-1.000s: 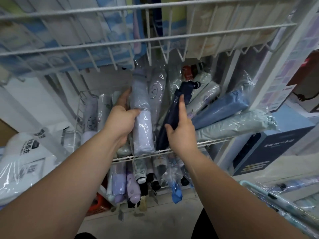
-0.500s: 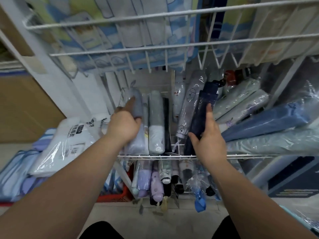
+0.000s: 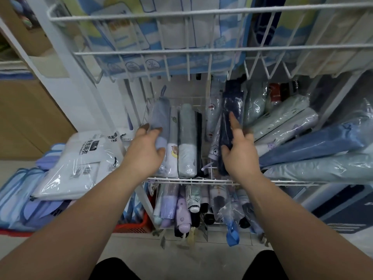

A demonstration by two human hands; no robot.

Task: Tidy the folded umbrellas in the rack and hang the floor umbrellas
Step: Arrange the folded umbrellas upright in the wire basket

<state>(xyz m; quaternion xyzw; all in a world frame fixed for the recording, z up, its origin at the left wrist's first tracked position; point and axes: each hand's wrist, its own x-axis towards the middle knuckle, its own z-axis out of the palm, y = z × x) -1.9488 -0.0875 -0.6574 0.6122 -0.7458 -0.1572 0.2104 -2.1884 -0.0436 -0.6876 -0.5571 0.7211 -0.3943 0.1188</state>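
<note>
A white wire rack shelf (image 3: 212,181) holds several folded umbrellas in clear sleeves. My left hand (image 3: 146,150) grips a lavender-blue folded umbrella (image 3: 160,116) at the shelf's left end, fingers curled over it. Beside it lies a grey-green umbrella (image 3: 187,138). My right hand (image 3: 240,150) rests on a dark navy folded umbrella (image 3: 232,106) in the middle, thumb at its left side, index finger stretched along it. To the right, several pale green, grey and blue umbrellas (image 3: 314,142) lie slanted across one another.
A lower shelf holds more folded umbrellas (image 3: 181,211), purple, black and blue. An upper wire basket (image 3: 201,51) of packaged goods overhangs the shelf. White packaged raincoats (image 3: 80,158) and blue bags are stacked left over a red crate (image 3: 133,226). A dark blue box (image 3: 343,211) stands at right.
The view has swung left and closer. My left hand has carried the lavender umbrella to the shelf's left end; my right hand stays on the navy umbrella, now standing more upright.
</note>
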